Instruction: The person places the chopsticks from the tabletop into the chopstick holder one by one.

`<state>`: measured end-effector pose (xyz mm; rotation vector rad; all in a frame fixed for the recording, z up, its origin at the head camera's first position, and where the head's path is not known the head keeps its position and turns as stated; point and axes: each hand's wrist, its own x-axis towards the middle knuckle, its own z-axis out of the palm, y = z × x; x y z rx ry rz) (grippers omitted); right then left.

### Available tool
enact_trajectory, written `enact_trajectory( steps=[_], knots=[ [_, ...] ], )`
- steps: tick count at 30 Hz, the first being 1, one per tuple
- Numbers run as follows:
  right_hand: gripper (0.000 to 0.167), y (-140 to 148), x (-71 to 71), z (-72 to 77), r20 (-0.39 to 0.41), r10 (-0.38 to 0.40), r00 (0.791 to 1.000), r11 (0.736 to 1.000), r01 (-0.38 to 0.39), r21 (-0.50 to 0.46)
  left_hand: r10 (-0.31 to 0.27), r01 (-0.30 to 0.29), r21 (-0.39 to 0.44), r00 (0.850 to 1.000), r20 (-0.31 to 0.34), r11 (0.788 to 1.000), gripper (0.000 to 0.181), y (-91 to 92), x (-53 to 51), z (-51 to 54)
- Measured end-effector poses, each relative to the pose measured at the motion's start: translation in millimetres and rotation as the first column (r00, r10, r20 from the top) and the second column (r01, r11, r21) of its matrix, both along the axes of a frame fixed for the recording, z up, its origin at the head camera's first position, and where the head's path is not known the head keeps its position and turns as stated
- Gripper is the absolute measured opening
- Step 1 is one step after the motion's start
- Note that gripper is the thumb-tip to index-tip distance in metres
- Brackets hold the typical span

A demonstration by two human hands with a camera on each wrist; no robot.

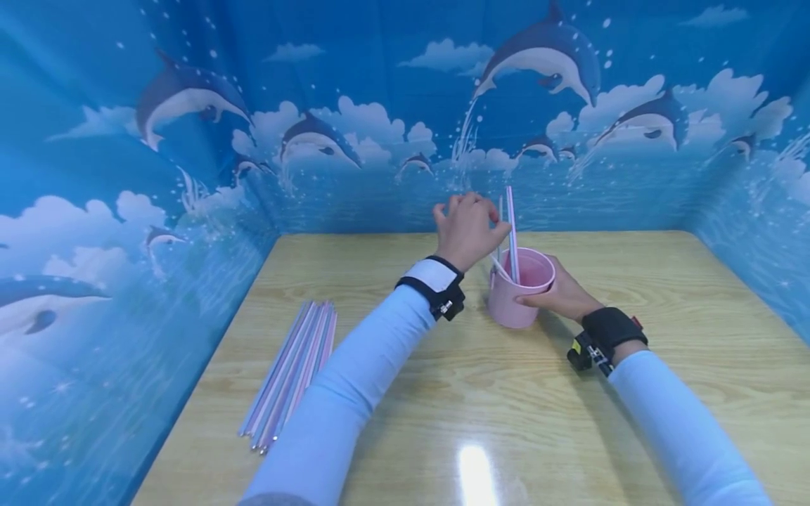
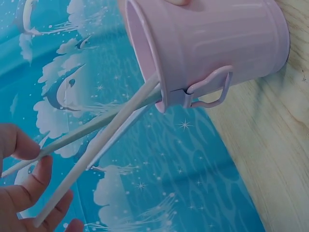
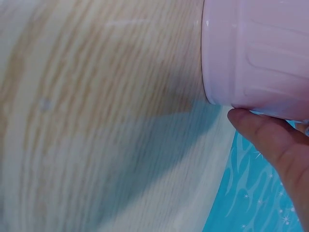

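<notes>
A pink bucket (image 1: 514, 315) stands on the table with several long, thin straw-like sticks (image 1: 511, 218) leaning in it. My left hand (image 1: 468, 228) is above the bucket's left rim. In the left wrist view, its thumb and a finger pinch a greenish stick (image 2: 82, 130) whose other end is inside the bucket. A paler pinkish stick (image 2: 108, 130) crosses that one and reaches the lower fingers. My right hand (image 1: 563, 295) grips the bucket's right side, thumb at the front near the rim. A small loop handle (image 2: 227, 87) is on the bucket's side.
A bundle of shiny pastel sticks (image 1: 294, 372) lies on the left of the wooden table (image 1: 481, 407). Behind and beside the table hangs a blue dolphin-print cloth (image 1: 380, 84).
</notes>
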<state>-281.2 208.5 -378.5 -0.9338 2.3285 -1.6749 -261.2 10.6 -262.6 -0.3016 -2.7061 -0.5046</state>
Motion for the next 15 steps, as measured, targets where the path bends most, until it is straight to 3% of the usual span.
enact_trajectory(
  steps=[9,12,15],
  knots=[
    [0.069,-4,2.2,1.2,0.008,0.034,0.999,0.999,-0.033,-0.039,0.012,-0.018,0.109,0.998,0.062,0.994,0.029,-6.2,-3.6,-0.7],
    [0.069,-5,1.1,-0.1,-0.003,0.047,0.999,0.998,-0.047,-0.046,0.023,-0.032,0.155,0.998,0.061,0.987,0.034,-20.2,-3.7,1.3],
    [0.07,-5,0.1,0.2,-0.011,0.041,0.999,0.998,-0.042,-0.044,0.058,-0.066,0.174,0.997,0.052,0.983,0.036,-47.9,-2.1,5.0]
  ],
)
